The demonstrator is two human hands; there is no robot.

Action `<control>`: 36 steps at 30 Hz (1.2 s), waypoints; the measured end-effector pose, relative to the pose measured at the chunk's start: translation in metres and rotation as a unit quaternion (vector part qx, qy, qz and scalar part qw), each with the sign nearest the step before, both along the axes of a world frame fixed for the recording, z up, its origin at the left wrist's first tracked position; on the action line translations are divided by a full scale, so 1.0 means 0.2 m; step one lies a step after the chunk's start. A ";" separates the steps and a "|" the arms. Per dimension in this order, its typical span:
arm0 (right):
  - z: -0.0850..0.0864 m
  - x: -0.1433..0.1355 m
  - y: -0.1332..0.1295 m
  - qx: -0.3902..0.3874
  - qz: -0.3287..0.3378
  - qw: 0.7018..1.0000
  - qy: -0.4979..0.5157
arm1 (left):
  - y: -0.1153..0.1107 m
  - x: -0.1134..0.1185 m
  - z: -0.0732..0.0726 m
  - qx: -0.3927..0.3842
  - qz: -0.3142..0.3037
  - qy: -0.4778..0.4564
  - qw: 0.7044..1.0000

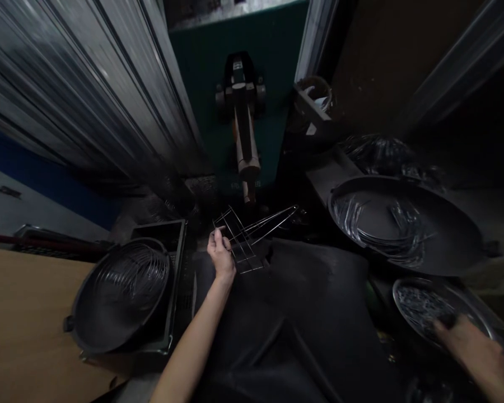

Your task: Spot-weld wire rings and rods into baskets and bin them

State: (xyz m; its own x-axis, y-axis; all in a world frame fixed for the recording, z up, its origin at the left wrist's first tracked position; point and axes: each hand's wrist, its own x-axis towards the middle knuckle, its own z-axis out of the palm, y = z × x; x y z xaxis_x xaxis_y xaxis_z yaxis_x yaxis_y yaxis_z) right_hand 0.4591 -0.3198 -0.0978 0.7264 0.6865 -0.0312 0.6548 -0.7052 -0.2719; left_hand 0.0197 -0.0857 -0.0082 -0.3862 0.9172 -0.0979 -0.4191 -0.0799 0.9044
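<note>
My left hand (221,254) is closed round the near-left side of a wire rack (246,243) made of thin crossed metal rods. Two long rods of the rack run out to the right and meet in a point. The rack is held above a dark cloth (315,296) spread over my lap. My right hand (466,341) is at a round metal bowl (397,294) filled with small metal pieces (424,307). Motion smears its fingers, and a dark patch lies at their tips; whether they grip anything is unclear.
Straight ahead stands a green machine (201,73) with a pale jointed arm (247,145) pointing down. A dark basin (453,240) of wire rings is at right, another basin (109,324) of rings at left. Corrugated metal sheeting (105,73) rises at left; a small bucket (325,92) sits behind.
</note>
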 end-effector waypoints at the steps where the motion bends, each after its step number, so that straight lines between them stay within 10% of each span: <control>1: 0.07 -0.03 0.03 -0.001 -0.039 0.999 0.020 | 0.01 -0.01 0.00 0.004 0.005 -0.002 1.000; 6: 0.38 -0.42 0.36 0.157 -0.054 0.972 0.166 | 0.03 -0.07 0.02 0.019 0.021 0.003 1.000; 13: 0.59 -1.18 1.01 0.279 0.045 0.785 0.552 | 0.06 -0.08 0.06 0.021 0.027 0.012 0.999; 19: 0.71 -1.43 1.20 0.306 0.027 0.646 0.699 | 0.09 -0.12 0.02 0.008 0.028 0.037 0.999; 36: 0.77 -1.51 1.24 0.247 -0.040 0.622 0.742 | 0.16 -0.19 0.04 -0.021 0.003 0.099 0.995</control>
